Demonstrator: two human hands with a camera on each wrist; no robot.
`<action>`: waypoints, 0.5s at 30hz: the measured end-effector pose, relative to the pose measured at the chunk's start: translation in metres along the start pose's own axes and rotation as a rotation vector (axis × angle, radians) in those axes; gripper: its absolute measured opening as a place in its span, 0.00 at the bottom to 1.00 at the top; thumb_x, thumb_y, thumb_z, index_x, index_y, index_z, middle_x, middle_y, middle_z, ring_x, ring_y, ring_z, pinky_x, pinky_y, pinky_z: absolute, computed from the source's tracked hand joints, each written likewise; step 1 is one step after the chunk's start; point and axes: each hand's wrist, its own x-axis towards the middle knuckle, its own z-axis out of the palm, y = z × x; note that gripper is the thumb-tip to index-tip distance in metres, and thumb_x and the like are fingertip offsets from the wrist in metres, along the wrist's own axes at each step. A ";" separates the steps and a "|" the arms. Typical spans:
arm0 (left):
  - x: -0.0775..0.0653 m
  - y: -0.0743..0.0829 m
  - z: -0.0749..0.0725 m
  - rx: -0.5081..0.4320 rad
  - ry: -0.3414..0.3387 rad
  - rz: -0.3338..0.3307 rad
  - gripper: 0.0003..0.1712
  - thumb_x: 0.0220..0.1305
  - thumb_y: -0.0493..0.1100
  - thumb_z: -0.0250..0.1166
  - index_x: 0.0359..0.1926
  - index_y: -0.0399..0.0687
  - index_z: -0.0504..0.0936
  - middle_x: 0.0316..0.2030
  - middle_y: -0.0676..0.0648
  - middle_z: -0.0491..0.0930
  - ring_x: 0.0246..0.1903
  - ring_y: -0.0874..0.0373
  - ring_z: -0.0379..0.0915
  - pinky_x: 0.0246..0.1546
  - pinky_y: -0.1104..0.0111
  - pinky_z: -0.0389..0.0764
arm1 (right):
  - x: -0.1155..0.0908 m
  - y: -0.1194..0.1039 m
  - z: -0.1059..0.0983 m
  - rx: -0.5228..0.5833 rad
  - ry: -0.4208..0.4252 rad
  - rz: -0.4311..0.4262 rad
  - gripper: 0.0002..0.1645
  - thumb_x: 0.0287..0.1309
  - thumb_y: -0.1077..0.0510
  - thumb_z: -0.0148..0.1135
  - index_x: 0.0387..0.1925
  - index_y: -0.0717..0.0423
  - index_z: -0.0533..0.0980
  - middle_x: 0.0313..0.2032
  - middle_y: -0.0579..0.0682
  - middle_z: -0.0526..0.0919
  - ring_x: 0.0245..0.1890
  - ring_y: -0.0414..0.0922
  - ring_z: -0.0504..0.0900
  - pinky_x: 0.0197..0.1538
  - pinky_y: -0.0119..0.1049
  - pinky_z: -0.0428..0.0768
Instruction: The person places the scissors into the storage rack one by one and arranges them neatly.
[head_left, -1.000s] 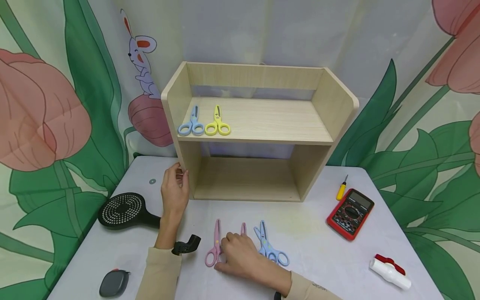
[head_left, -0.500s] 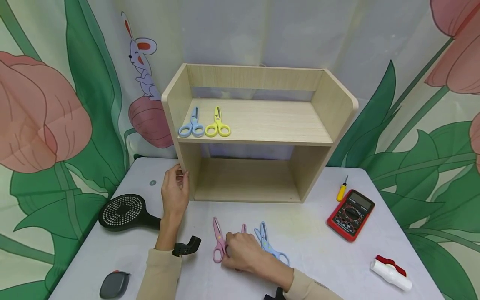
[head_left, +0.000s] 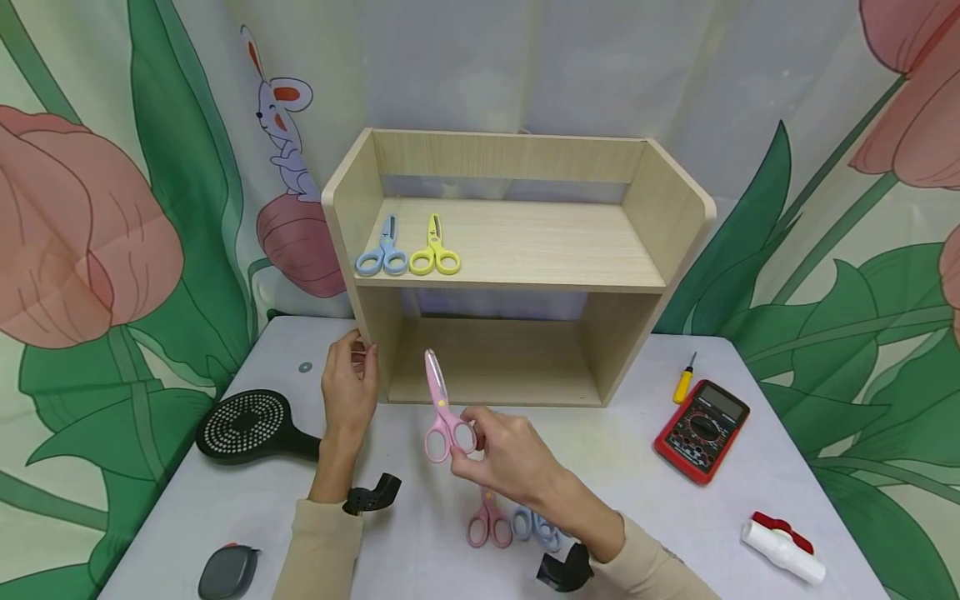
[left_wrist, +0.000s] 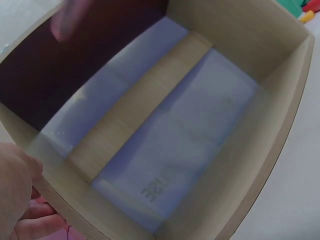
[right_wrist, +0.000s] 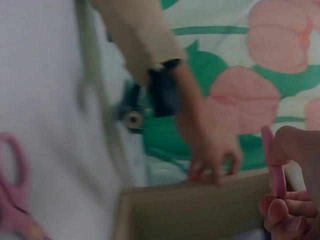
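Observation:
My right hand (head_left: pixel 513 454) pinches a pair of pink scissors (head_left: pixel 442 417) by one handle loop, blades pointing up, in front of the lower shelf opening. In the right wrist view those scissors (right_wrist: pixel 274 162) appear edge-on between thumb and fingers. A second pink pair (head_left: pixel 489 523) lies on the table below my right hand, beside light blue scissors (head_left: pixel 536 527) partly hidden by that wrist. My left hand (head_left: pixel 350 383) holds the left side panel of the wooden shelf (head_left: pixel 517 283). On the upper board lie blue scissors (head_left: pixel 387 250) and yellow scissors (head_left: pixel 434 250).
A black shower head (head_left: pixel 247 425) and a grey tape measure (head_left: pixel 229 571) lie on the left of the table. On the right are a yellow screwdriver (head_left: pixel 684 382), a red multimeter (head_left: pixel 702 431) and a white pipe piece with a red handle (head_left: pixel 783 546).
The right hand has lifted the left pink scissors off the table and moved them up toward the shelf. The left hand has stayed at the side panel.

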 end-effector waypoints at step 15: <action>-0.001 0.000 0.000 -0.002 -0.007 -0.004 0.20 0.70 0.38 0.63 0.59 0.34 0.74 0.44 0.34 0.77 0.41 0.44 0.81 0.41 0.53 0.88 | 0.104 0.037 -0.081 -0.138 0.268 -0.030 0.13 0.49 0.59 0.67 0.33 0.66 0.79 0.15 0.49 0.76 0.15 0.38 0.69 0.19 0.28 0.68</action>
